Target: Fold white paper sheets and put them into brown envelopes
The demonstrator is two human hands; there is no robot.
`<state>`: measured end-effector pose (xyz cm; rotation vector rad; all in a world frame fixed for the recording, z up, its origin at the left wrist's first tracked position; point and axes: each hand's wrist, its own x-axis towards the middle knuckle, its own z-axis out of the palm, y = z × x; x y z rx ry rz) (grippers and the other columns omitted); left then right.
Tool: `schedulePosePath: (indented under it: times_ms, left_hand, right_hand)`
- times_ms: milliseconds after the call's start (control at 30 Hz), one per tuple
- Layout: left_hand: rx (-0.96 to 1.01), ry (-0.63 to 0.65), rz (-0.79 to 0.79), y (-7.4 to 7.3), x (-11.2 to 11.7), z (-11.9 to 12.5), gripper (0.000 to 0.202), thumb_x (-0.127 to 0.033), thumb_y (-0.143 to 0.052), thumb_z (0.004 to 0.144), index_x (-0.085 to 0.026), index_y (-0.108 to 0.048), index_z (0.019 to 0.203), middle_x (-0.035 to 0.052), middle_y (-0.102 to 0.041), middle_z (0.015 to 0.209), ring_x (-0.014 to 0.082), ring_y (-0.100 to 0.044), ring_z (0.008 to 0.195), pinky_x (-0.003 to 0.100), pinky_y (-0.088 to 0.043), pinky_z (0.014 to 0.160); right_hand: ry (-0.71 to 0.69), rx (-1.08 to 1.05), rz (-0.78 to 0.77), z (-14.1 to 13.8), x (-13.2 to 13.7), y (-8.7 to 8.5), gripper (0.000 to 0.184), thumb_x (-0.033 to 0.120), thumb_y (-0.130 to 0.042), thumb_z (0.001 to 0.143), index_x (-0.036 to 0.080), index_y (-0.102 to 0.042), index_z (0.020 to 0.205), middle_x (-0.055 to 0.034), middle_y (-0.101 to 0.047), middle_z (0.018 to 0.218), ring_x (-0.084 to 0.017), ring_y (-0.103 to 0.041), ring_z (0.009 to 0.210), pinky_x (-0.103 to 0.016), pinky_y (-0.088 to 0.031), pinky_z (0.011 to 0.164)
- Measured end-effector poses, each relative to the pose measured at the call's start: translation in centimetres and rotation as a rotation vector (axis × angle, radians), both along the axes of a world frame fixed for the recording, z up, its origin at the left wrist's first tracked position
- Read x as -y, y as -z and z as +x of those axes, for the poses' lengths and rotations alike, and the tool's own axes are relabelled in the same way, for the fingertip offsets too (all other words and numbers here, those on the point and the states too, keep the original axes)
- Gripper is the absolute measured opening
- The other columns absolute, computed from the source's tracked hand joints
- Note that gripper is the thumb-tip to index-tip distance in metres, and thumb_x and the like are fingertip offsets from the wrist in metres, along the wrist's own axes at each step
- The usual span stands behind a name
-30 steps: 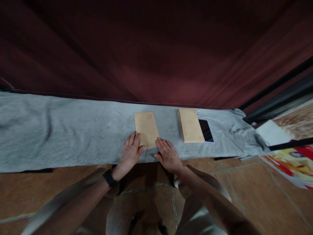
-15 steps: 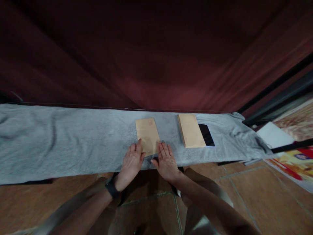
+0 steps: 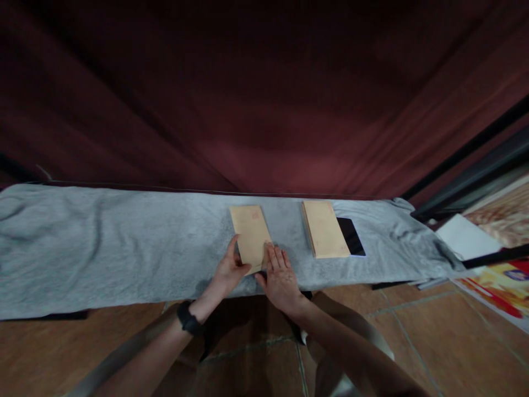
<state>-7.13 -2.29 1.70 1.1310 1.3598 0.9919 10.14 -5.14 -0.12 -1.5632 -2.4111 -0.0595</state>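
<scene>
A brown paper envelope [image 3: 251,234] with a small reddish mark near its far end lies on the grey cloth in front of me. My left hand [image 3: 228,271], with a dark band on the wrist, grips the envelope's near left corner. Its thumb rests over the near edge, and the index finger runs along the left side. Flat against the right edge lies my right hand [image 3: 281,275], fingers stretched out and thumb apart. To the right sits a stack of similar envelopes [image 3: 326,230], partly covering a dark-screened tablet or phone [image 3: 351,237].
The grey cloth [image 3: 136,248] covers a long, narrow surface. A dark red curtain [image 3: 264,110] hangs behind it. At the right are dark bars, a white sheet [image 3: 467,237] and a colourful printed package [image 3: 500,286]. Brown floor tiles [image 3: 425,320] show below.
My left hand has gone from lying along the envelope's left edge to gripping its near left corner. The right hand stays at the right edge. The view has tilted slightly.
</scene>
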Motion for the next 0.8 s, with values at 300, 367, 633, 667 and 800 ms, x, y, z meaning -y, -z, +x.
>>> schedulePosePath:
  times_ms: [300, 367, 633, 667, 800]
  left_hand:
    - [0.449, -0.142, 0.061, -5.3, 0.3, 1.5, 0.098, -0.042, -0.073, 0.082, -0.028, -0.015, 0.160, 0.0004, -0.071, 0.094, 0.0184, -0.071, 0.088, 0.032, -0.058, 0.076]
    - [0.466, -0.163, 0.013, -5.3, 0.1, 1.6, 0.084, -0.046, -0.072, 0.085, -0.025, -0.029, 0.154, 0.0053, -0.071, 0.104, 0.0205, -0.071, 0.099, 0.035, -0.059, 0.083]
    - [0.520, -0.005, -0.158, -3.4, -0.1, 3.1, 0.044, -0.038, -0.085, 0.071, -0.016, -0.064, 0.103, 0.0057, -0.073, 0.092, 0.0140, -0.070, 0.074, 0.024, -0.054, 0.066]
    - [0.490, -0.006, -0.149, -3.3, -0.2, 2.9, 0.042, -0.036, -0.085, 0.070, -0.015, -0.064, 0.101, 0.0045, -0.073, 0.086, 0.0122, -0.068, 0.068, 0.022, -0.051, 0.061]
    - [0.325, -0.031, -0.123, -2.8, -0.6, 1.3, 0.042, -0.031, -0.082, 0.068, -0.016, -0.060, 0.100, 0.0004, -0.070, 0.071, 0.0112, -0.062, 0.056, 0.022, -0.046, 0.053]
  right_hand:
    - [0.040, -0.564, -0.115, 1.6, -3.7, -4.2, 0.049, 0.024, -0.029, 0.105, 0.018, -0.045, 0.151, -0.0129, -0.068, 0.134, -0.023, -0.067, 0.119, -0.037, -0.055, 0.099]
    - [0.101, -0.966, -0.213, 1.7, -4.6, -4.8, 0.051, 0.039, -0.022, 0.108, 0.017, -0.052, 0.143, -0.0116, -0.075, 0.116, -0.024, -0.072, 0.106, -0.037, -0.059, 0.088]
    - [0.021, -1.512, -0.591, -1.5, -4.0, -3.7, 0.056, 0.052, -0.027, 0.105, 0.012, -0.063, 0.122, -0.0134, -0.077, 0.106, -0.024, -0.074, 0.092, -0.036, -0.061, 0.079]
    - [0.012, -1.492, -0.601, -1.6, -3.9, -3.3, 0.056, 0.051, -0.028, 0.105, 0.012, -0.064, 0.121, -0.0135, -0.077, 0.104, -0.024, -0.073, 0.093, -0.037, -0.061, 0.081]
    - [0.084, -1.377, -0.508, 0.1, -4.7, -1.6, 0.046, 0.042, -0.036, 0.103, 0.012, -0.063, 0.126, -0.0152, -0.075, 0.113, -0.025, -0.072, 0.103, -0.040, -0.059, 0.089]
